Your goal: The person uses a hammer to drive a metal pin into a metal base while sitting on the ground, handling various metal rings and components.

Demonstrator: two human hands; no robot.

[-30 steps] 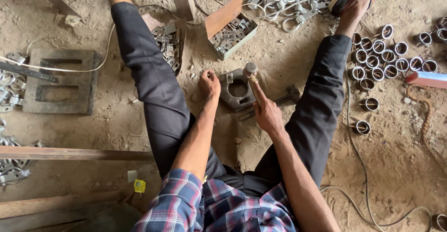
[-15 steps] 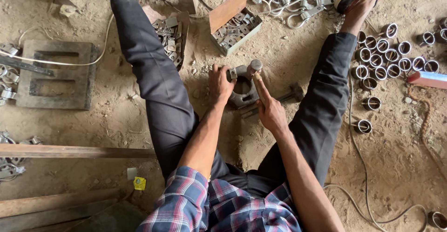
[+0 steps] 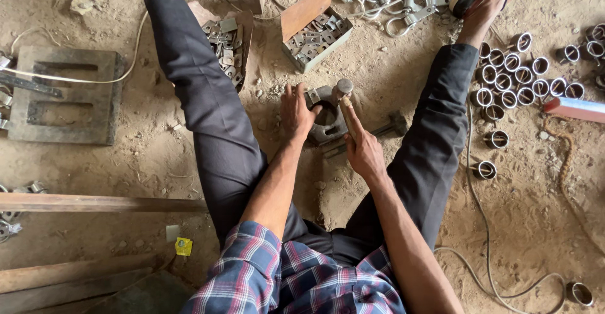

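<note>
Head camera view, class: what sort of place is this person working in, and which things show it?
Probably a small metalworking workshop with a dirt floor: rows of short metal rings, wooden trays of small metal plates, and a hammer in the right hand.

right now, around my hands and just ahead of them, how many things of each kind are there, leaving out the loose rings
hands: 2, left hand and right hand
round metal block: 1
metal-headed tool: 1
open boxes of small metal pieces: 2, left box and right box
slotted metal plate: 1
total: 7
</note>
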